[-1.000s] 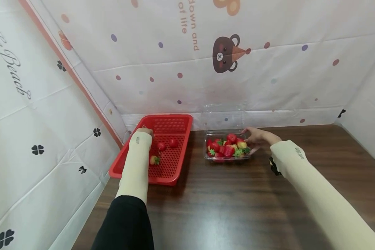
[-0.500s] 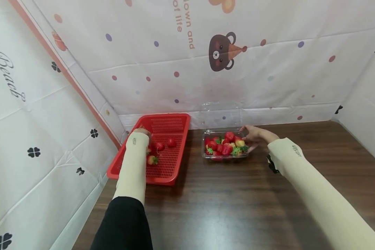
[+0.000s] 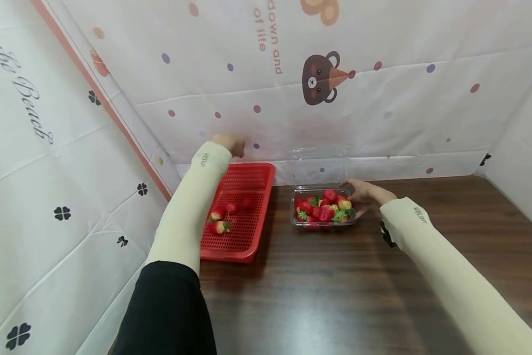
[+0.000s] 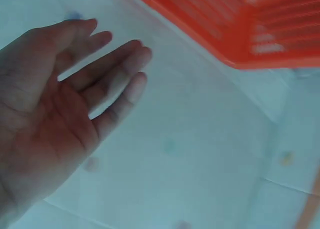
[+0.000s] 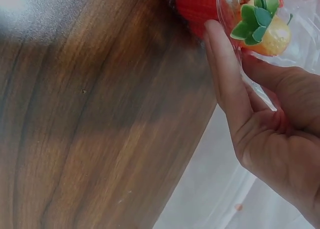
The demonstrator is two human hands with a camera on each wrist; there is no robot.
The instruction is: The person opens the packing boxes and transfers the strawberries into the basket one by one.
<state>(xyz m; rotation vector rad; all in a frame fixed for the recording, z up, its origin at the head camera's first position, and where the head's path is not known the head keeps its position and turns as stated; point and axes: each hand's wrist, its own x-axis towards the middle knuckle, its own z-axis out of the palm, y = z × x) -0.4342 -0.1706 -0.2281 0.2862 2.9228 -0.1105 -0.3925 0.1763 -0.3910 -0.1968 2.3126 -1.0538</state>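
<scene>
My left hand [image 3: 232, 144] is raised above the back of the red plastic basket [image 3: 234, 256]. In the left wrist view its fingers are loosely bent and hold nothing, with the basket's corner beyond them. Inside the basket lie a few red fruits, among them a strawberry [image 3: 218, 227] with a pale top and green leaves. My right hand [image 3: 363, 195] holds the right side of a clear plastic box [image 3: 298, 224], thumb at its rim and fingers along the outer wall [image 5: 222, 24]. Strawberries [image 3: 326, 213] heap up in the box, and its clear lid [image 3: 319, 162] stands raised behind.
Both containers stand on a dark wooden table [image 3: 319, 296], basket left and box right of centre. A white printed cloth [image 3: 257, 88] rises right behind them, and another cloth wall [image 3: 61, 246] stands close on the left.
My left hand has risen out of the basket and moved toward the back and slightly right, uncovering fruit there. My right hand stays at the box.
</scene>
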